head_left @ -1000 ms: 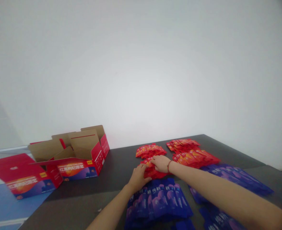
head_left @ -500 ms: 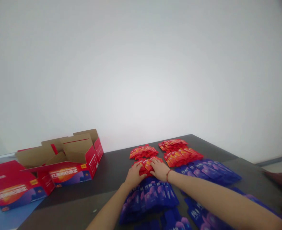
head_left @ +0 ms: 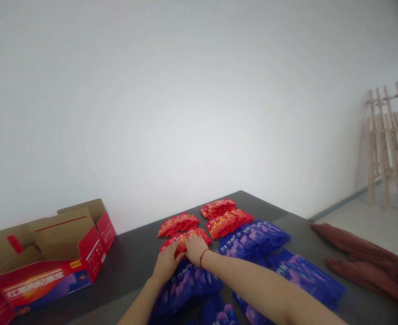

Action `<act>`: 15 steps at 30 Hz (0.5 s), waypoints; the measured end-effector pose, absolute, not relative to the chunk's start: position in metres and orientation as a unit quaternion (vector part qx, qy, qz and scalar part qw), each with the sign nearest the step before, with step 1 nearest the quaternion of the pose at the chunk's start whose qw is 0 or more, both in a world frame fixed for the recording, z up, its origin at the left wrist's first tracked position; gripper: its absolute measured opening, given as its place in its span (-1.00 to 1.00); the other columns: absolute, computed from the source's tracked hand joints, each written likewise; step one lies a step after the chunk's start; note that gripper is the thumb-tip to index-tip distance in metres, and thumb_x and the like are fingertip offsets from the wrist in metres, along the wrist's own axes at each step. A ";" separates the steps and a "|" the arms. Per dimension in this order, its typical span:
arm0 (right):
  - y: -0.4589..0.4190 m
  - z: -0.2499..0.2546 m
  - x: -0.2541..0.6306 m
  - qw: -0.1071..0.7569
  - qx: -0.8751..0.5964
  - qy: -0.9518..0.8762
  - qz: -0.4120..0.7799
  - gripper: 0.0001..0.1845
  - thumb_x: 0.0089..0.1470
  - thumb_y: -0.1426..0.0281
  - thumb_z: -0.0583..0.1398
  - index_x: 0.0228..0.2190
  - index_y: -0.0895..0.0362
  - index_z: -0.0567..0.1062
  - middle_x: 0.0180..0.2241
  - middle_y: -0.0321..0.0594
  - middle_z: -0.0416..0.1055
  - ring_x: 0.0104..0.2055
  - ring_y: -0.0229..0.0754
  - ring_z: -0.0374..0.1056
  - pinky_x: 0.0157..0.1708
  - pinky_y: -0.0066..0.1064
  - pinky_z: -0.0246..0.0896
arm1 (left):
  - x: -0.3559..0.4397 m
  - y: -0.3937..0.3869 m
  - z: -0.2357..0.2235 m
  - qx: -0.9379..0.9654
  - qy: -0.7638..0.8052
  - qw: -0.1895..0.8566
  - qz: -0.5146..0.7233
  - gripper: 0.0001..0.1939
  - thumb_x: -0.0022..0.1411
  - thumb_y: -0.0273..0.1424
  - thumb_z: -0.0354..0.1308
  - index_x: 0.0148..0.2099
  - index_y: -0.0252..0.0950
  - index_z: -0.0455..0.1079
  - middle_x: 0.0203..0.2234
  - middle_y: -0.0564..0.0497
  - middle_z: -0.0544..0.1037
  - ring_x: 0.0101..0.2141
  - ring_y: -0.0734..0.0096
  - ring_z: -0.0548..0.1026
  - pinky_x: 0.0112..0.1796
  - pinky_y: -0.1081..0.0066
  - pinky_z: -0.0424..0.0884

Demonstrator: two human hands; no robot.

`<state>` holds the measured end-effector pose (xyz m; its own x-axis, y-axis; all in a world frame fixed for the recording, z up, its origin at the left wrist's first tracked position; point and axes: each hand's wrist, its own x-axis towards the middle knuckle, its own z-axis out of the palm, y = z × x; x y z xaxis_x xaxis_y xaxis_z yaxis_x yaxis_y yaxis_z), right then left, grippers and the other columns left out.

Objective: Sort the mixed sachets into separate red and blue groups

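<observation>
Red sachets (head_left: 184, 240) lie in small pile on the dark table (head_left: 131, 257), directly under both hands. Left hand (head_left: 167, 265) and right hand (head_left: 195, 249) rest on top side by side, but I cannot tell if each grip is closed on them. Blue sachets (head_left: 185, 289) lie just beside the pile's near side.

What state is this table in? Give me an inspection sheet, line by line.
Surface: dark grey table.
Job's things: red sachets in several heaps; blue-purple packets in overlapping rows, nearer and to the right.
Clutter: open cardboard carton with red printed sides, at the table's left.
Hands: left hand and right hand lie on the nearest red sachets, fingers extended.
Cables: nothing seen.
Surroundings: white wall; wooden rack against it; maroon cloth at the right.
</observation>
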<state>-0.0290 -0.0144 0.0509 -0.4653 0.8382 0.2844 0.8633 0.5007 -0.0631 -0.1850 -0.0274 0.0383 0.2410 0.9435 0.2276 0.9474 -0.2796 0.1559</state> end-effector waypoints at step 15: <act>-0.015 0.073 0.001 0.107 -0.403 -0.908 -0.035 -0.53 0.01 0.27 0.19 -0.07 0.27 0.40 -0.06 0.09 0.37 -0.02 0.04 0.29 -0.12 -0.22 0.23 | -0.181 -0.033 0.039 -0.794 -0.591 0.033 -0.139 -0.58 0.24 -0.30 -0.03 0.12 -0.30 0.27 0.07 -0.11 0.39 0.08 0.28 0.32 0.10 0.30 0.14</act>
<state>0.0007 -0.0154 0.0729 -0.6520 0.7251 0.2217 0.7400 0.6722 -0.0224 -0.1813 -0.0326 0.0393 0.2635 0.9290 0.2598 0.9476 -0.2997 0.1108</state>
